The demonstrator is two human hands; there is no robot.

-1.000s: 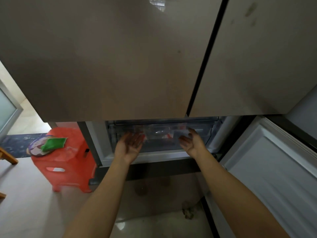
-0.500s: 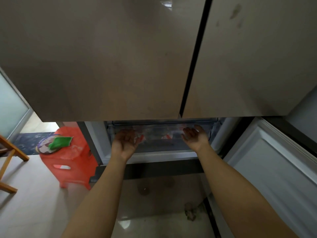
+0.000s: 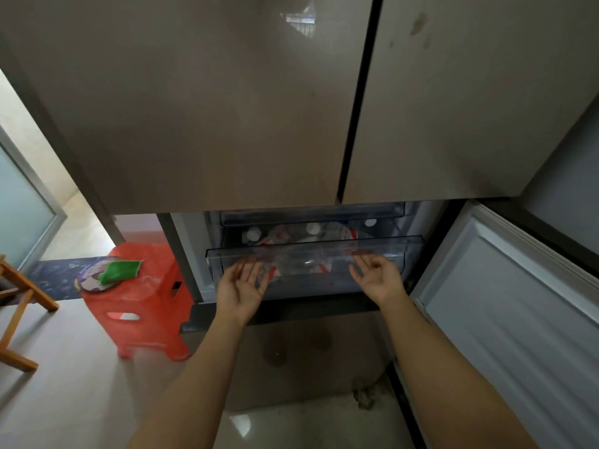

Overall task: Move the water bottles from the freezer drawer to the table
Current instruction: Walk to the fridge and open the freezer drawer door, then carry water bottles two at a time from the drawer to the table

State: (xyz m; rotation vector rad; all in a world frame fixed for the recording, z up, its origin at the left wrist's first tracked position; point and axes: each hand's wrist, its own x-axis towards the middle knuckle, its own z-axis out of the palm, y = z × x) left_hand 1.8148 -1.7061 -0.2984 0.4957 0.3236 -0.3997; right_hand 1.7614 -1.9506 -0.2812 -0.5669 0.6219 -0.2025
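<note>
head view: mid-frame, the clear freezer drawer (image 3: pixel 400 256) stands partly out, water bottles (image 3: pixel 282 236) lying inside. left hand (image 3: pixel 241 285) and right hand (image 3: pixel 376 277) are palm-up, fingers nearly straight, tips against its front wall, gripping nothing. likely step: opening the drawer. next calls for reaching over the rim to a bottle.

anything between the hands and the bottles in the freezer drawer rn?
Yes. The drawer's clear front wall stands between both hands and the bottles. The left hand and right hand are outside it, palms up. The drawer's top is open above the rim, below the upper drawer, so reaching over looks possible.
</note>
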